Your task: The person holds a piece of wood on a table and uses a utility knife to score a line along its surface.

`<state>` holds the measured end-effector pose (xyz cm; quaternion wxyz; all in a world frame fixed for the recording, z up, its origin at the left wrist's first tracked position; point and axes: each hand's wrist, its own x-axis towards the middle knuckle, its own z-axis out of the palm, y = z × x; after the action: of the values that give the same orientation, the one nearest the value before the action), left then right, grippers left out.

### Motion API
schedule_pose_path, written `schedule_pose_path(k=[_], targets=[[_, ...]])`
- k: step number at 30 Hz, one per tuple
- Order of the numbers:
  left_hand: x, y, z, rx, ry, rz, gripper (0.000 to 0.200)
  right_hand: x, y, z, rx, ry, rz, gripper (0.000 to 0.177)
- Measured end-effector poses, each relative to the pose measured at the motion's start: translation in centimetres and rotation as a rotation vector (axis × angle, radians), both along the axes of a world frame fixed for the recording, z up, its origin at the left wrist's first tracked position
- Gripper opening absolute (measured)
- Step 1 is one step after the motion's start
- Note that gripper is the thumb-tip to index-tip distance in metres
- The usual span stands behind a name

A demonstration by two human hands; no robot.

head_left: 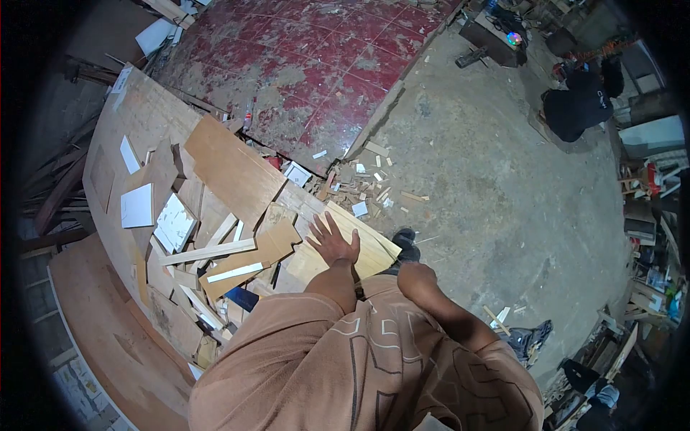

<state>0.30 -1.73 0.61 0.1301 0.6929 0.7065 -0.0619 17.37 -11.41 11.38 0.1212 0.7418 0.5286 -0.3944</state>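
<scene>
My left hand (334,243) lies with its fingers spread on a pale wooden board (374,248) at the near end of the workbench. Closed fingers show on my right hand (417,279), held low in front of my body to the right of the board; what it holds, if anything, is hidden. A brown cardboard-like piece (277,241) lies left of my left hand, with a pale wood strip (208,251) beside it.
Scrap pieces and a larger brown panel (233,169) cover the bench (144,93). Wood offcuts (359,208) litter the concrete floor (489,194). A person in dark clothing (578,108) is at the upper right. Clutter lines the right side.
</scene>
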Motion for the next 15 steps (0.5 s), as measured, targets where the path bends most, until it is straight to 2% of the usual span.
schedule_pose_path(k=[2,5,9,13,15], targets=[[0.1,0.2,0.0,0.004,-0.006,0.004,0.096,-0.4,1.6,0.0,-0.045,0.042,0.036,0.025],[0.3,0.0,0.0,0.008,-0.016,0.008,0.097,-2.2,2.4,-9.3,0.022,0.027,-0.026,0.027],[0.1,0.3,0.0,0.014,-0.01,-0.006,0.097,-1.7,1.4,-6.6,0.077,0.049,-0.101,0.027],[0.0,0.2,-0.1,0.0,0.014,-0.006,0.097,-0.1,0.0,0.5,-0.005,0.068,0.003,0.027],[0.0,0.1,-0.3,0.014,0.006,-0.007,0.097,0.0,0.4,0.6,-0.075,0.056,0.04,0.027]])
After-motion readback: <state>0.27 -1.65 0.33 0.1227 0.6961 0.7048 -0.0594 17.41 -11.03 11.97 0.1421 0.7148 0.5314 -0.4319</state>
